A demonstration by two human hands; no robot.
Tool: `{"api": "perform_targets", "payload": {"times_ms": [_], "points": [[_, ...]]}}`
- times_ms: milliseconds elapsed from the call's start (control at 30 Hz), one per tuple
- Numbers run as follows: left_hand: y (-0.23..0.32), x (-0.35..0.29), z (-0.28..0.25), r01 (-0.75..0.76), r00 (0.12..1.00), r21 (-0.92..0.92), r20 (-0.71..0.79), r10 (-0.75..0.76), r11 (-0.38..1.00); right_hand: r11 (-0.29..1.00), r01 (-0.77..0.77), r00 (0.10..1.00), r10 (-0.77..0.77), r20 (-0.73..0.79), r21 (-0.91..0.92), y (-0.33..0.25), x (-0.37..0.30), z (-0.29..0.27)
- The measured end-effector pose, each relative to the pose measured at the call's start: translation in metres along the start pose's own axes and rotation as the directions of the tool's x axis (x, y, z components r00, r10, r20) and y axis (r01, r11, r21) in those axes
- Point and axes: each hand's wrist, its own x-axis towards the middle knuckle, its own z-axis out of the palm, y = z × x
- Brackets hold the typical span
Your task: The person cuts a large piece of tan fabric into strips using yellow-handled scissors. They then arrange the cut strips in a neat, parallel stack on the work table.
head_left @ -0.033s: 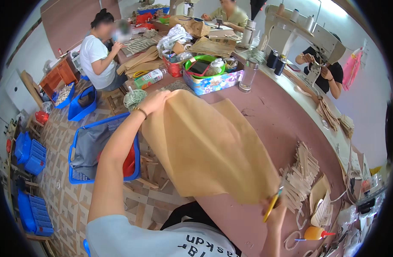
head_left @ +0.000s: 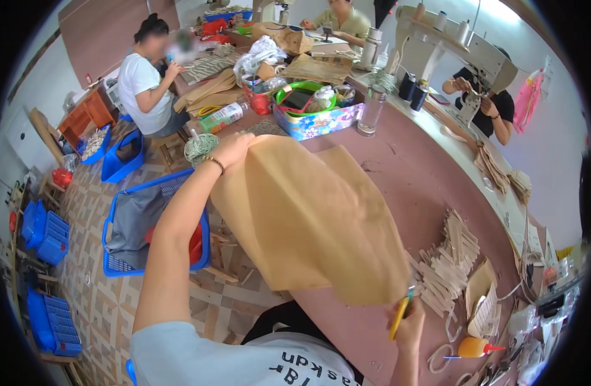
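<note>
Brown counter (head_left: 398, 167): tan sheet (head_left: 308, 219) spans its edge, long axis slanting far left to near right. Left hand (head_left: 233, 150), closed, pinches far end; right hand (head_left: 411, 321), by near corner, curls round yellow-handled tool (head_left: 399, 315)

We see tan sheet (head_left: 314, 219), yel. tool handle (head_left: 398, 316) near rt, blue bskt (head_left: 206, 235) left, multicol. floral box (head_left: 318, 123) far, brn tabletop (head_left: 430, 174).

Brown sheet (head_left: 308, 225) between both hands (head_left: 232, 152)
</note>
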Motion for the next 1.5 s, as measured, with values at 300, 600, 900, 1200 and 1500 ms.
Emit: {"api": "perform_targets", "payload": {"times_ms": [300, 600, 900, 1200, 1500], "points": [[0.100, -0.118, -0.013, -0.030, 0.928, -0.357, -0.358, -0.107, 0.933, 0.697, 0.292, 0.941, -0.332, 0.067, -0.655, -0.006, 0.098, 0.019], [0.203, -0.328, 0.089, 0.639, 0.720, -0.611, 0.689, 0.082, -0.468, 0.578, 0.233, 0.934, -0.356, 0.014, -0.782, -0.031, 0.210, 0.094], [0.201, -0.316, 0.068, -0.017, 0.761, -0.745, 0.423, -0.491, -0.667, 0.575, 0.240, 0.883, -0.464, -0.070, -0.782, -0.048, 0.229, 0.049], [0.234, -0.340, 0.068, 0.056, 0.783, -0.675, 0.487, -0.387, -0.736, 0.963, 0.122, 0.955, -0.048, 0.293, -0.239, -0.015, 0.121, 0.052], [0.270, -0.311, 0.090, 0.294, 0.830, -0.816, 0.477, -0.291, -0.499, 0.700, -0.709, 0.375, 0.275, 0.886, 0.083, 0.023, -0.073, 0.041]]}}
